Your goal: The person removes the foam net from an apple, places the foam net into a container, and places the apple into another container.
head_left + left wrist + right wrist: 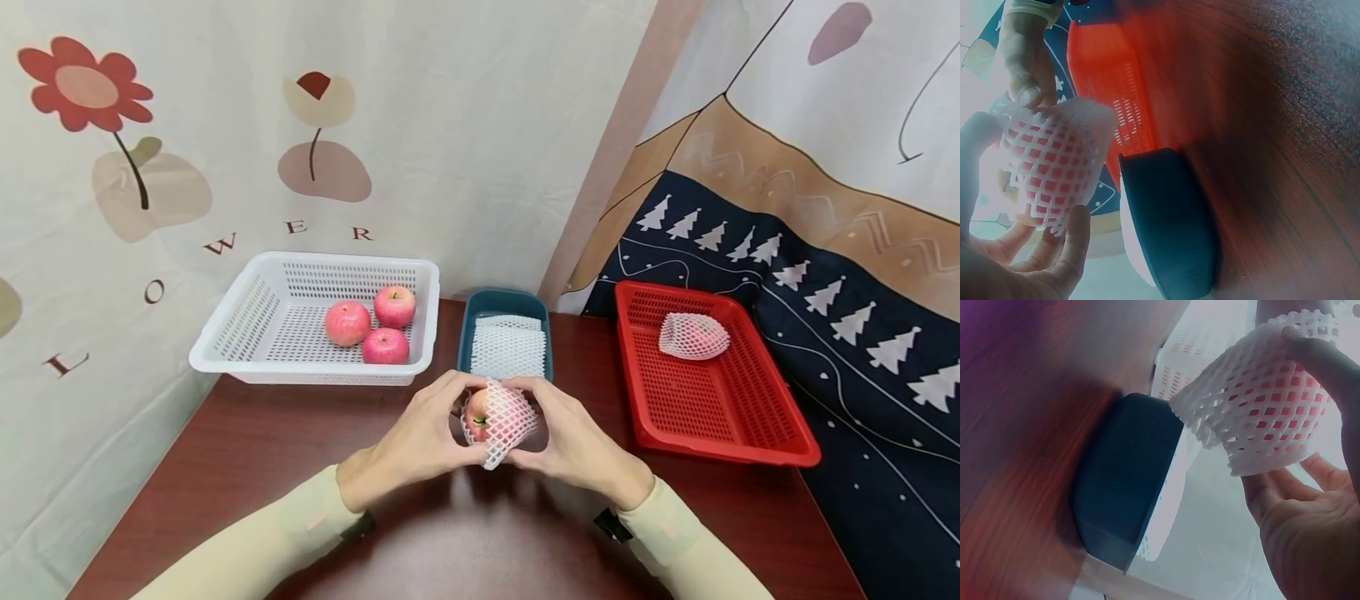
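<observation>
Above the table's middle, a red apple (475,414) sits partly inside a white foam net sleeve (510,417). The net covers its right side, while the stem end shows bare on the left. My left hand (420,429) grips the apple and the net's edge between thumb and fingers. From the other side, my right hand (573,433) holds the netted part, thumb below and fingers above. In the left wrist view the net (1054,165) is stretched over the fruit. Its loose end (1204,412) tapers past the apple in the right wrist view.
Behind the hands stands a teal box (506,298) with a stack of foam nets (508,346). At left, a white basket (315,367) contains three apples (348,322). A red basket (697,408) at right has one netted apple (693,336). Curtains hang behind the table (247,450).
</observation>
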`<state>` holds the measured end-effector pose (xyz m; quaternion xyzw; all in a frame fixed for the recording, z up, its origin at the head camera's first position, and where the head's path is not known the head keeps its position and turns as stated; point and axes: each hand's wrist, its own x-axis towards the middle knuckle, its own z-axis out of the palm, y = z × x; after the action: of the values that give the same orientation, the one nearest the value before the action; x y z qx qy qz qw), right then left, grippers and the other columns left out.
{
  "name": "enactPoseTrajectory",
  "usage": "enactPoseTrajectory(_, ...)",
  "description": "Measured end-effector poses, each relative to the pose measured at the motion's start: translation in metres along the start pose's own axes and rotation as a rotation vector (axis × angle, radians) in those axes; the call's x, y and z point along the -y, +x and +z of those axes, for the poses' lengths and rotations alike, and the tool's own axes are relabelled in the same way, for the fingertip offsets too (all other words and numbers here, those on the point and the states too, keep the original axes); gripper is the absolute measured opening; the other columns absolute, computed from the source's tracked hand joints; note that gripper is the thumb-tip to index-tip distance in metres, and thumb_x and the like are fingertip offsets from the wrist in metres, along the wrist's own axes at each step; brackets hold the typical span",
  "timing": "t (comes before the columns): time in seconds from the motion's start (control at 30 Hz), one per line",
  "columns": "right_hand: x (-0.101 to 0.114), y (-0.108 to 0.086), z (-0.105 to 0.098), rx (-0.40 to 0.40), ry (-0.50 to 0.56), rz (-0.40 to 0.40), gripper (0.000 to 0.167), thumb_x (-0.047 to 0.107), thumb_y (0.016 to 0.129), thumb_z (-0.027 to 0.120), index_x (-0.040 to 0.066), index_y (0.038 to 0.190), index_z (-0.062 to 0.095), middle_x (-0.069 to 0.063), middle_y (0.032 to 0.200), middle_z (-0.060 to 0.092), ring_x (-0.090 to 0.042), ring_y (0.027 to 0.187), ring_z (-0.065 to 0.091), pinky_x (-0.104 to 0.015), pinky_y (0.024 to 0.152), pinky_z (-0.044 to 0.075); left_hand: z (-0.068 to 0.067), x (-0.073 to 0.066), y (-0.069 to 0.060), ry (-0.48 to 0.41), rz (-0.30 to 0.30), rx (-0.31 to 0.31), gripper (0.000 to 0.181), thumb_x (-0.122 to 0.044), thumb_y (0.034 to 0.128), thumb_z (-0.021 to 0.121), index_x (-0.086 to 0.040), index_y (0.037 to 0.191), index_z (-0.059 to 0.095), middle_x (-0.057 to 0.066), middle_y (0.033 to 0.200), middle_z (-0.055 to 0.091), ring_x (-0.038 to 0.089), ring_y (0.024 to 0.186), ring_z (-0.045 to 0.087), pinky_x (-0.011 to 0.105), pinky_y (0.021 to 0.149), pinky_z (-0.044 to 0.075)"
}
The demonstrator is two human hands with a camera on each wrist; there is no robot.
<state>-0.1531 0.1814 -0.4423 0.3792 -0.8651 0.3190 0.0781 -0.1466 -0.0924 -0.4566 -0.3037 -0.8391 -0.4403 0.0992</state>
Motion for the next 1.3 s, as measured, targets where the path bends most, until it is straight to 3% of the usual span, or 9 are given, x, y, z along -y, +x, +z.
enactPoseTrajectory(0.23, -0.002, 0.0, -0.004, 0.005, 0.007, -0.029, 0.09, 0.02, 0.087, 0.106, 0.015, 0.163, 0.058, -0.002, 0.158, 0.07, -0.02, 0.14, 0.072, -0.051, 0.11, 0.068, -0.002, 0.002, 0.0, 0.014, 0.015, -0.024, 0.078, -0.025, 0.077, 0.105, -0.013, 0.145, 0.068, -0.001, 0.13, 0.074, 0.009, 0.109, 0.071, 0.031, 0.095, 0.068)
enactPoseTrajectory(0.37, -0.004, -0.001, -0.007, 0.007, 0.002, -0.019, 0.089, 0.012, 0.087, 0.105, 0.016, 0.163, 0.059, -0.003, 0.158, 0.071, -0.021, 0.14, 0.072, -0.048, 0.112, 0.068, -0.004, 0.003, 0.0, 0.015, 0.017, -0.046, 0.076, -0.025, 0.0777, 0.106, -0.014, 0.143, 0.069, -0.002, 0.131, 0.074, 0.009, 0.11, 0.073, 0.028, 0.096, 0.068)
enactPoseTrajectory(0.67, -0.006, -0.003, -0.01, -0.041, -0.017, -0.013, 0.069, -0.001, 0.095, 0.094, 0.015, 0.156, 0.068, -0.002, 0.148, 0.079, -0.013, 0.113, 0.077, -0.034, 0.094, 0.071, -0.008, 0.003, -0.002, -0.018, -0.008, -0.061, 0.075, -0.024, 0.0782, 0.105, -0.014, 0.144, 0.069, -0.002, 0.132, 0.074, 0.011, 0.113, 0.073, 0.027, 0.096, 0.069)
enactPoseTrajectory(0.83, -0.006, -0.003, -0.011, -0.053, -0.017, -0.001, 0.065, -0.002, 0.095, 0.094, 0.015, 0.153, 0.07, -0.003, 0.144, 0.082, -0.013, 0.112, 0.079, -0.033, 0.094, 0.072, -0.008, 0.004, -0.003, -0.03, -0.033, -0.06, 0.077, -0.027, 0.0792, 0.106, -0.016, 0.145, 0.068, -0.003, 0.134, 0.074, 0.011, 0.114, 0.073, 0.028, 0.097, 0.07)
enactPoseTrajectory(1.3, -0.014, -0.007, -0.014, -0.173, -0.114, -0.042, 0.042, -0.005, 0.088, 0.096, 0.011, 0.124, 0.083, -0.006, 0.117, 0.086, -0.019, 0.102, 0.079, -0.038, 0.086, 0.073, -0.015, 0.0, -0.002, -0.041, -0.048, -0.089, 0.074, -0.033, 0.0825, 0.105, -0.018, 0.145, 0.067, -0.003, 0.136, 0.073, 0.01, 0.114, 0.074, 0.029, 0.096, 0.07)
